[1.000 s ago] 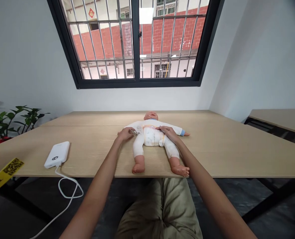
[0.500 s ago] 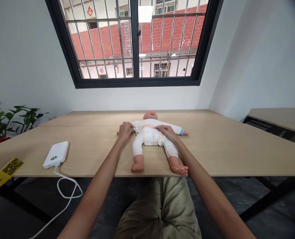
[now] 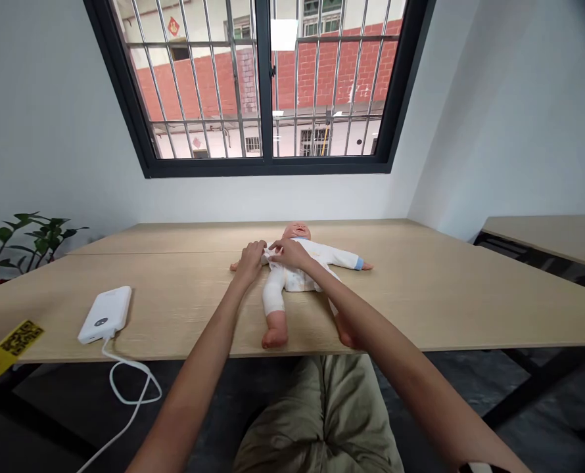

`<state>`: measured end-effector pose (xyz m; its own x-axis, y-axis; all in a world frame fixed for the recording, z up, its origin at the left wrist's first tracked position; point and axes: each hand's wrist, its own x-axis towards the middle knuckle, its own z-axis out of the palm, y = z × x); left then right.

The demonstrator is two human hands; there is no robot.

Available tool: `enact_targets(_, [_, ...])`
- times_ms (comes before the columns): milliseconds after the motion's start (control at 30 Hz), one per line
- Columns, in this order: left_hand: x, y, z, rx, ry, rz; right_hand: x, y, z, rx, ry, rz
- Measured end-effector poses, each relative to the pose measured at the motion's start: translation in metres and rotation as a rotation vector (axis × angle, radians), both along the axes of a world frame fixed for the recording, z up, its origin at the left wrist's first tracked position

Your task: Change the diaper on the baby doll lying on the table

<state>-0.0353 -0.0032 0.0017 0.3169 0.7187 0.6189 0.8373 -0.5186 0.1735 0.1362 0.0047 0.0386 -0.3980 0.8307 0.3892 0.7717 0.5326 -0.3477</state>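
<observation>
Right forearm [image 3: 374, 323] crosses the doll [image 3: 274, 295], a power bank [image 3: 106, 314] well apart.

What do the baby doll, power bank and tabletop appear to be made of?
Baby doll: probably vinyl or similar plastic, slightly shiny, judging by its smooth, molded-looking bare foot.
Power bank: likely hard plastic, smooth and white, with an even, rounded shell.
Tabletop: pale wood-look board with a low sheen and fine streaks; laminate or veneer, I can't tell.
</observation>
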Motion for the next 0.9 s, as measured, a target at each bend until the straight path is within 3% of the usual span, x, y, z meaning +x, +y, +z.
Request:
enact_targets(100, [0.002,0.0,0.0,0.045,-0.006,-0.01,-0.013,0.003,-0.007,0.016,-0.045,-0.091])
enact_targets(333, [-0.002,0.009,-0.009,0.067,0.039,0.053,-0.017,0.007,-0.018,-0.029,0.072,-0.197])
enact_targets(600, [-0.001,0.011,-0.015,-0.001,0.008,0.078,-0.016,0.019,-0.031,-0.017,0.164,-0.2])
enact_targets(700, [0.003,0.009,-0.016,0.008,-0.201,0.131,-0.015,0.022,-0.034,-0.035,0.193,-0.201])
enact_targets(800, [0.007,0.01,-0.018,-0.128,-0.536,0.19,-0.014,0.022,-0.033,-0.057,0.217,-0.204])
enact_targets(900, [0.012,0.013,-0.02,-0.348,-0.84,0.058,-0.013,0.021,-0.032,-0.078,0.248,-0.194])
